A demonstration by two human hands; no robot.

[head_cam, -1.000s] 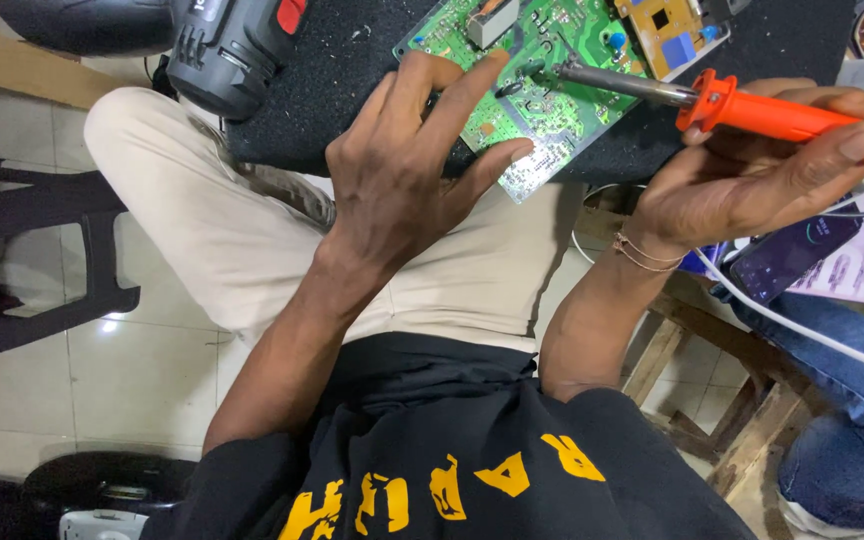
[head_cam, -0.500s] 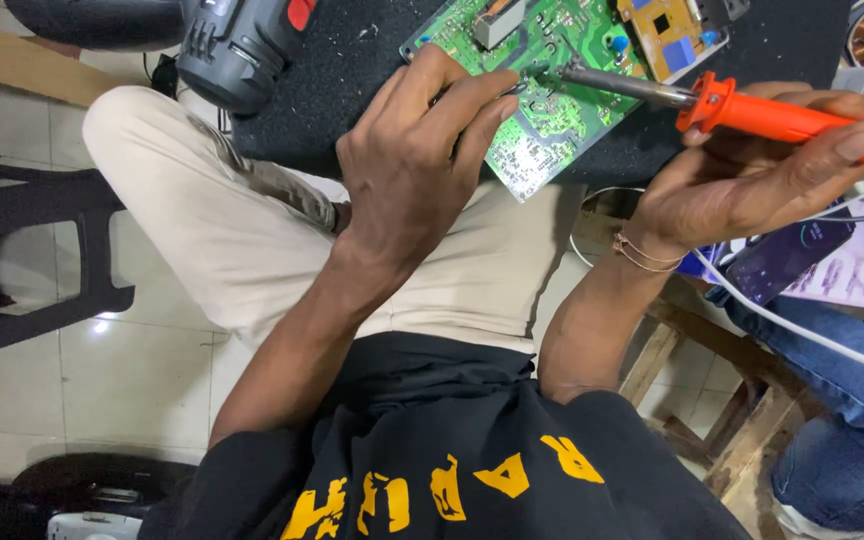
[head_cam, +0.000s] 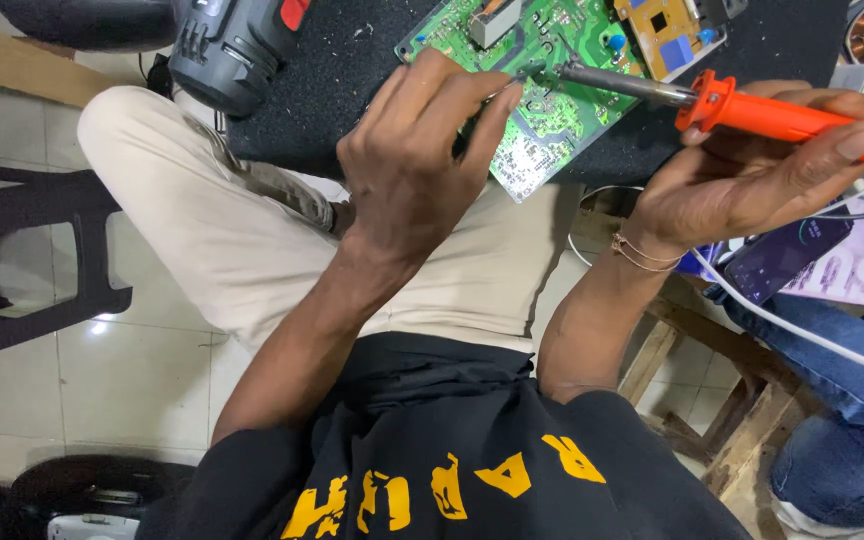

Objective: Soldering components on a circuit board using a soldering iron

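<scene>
Your right hand (head_cam: 752, 185) grips the orange soldering iron (head_cam: 782, 115) by its handle, tip on the green circuit board (head_cam: 542, 120) lying on the black mat (head_cam: 352, 80), which your left hand (head_cam: 422, 160) pinches at its edge; judged light, rigid, fragile.

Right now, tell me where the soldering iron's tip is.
In the head view, the soldering iron is held in the right hand at upper right; its tip rests on the green circuit board, beside the left hand's fingertips.

The circuit board (head_cam: 552, 90) lies on the mat (head_cam: 352, 70), the drill (head_cam: 232, 45) to its left.
</scene>
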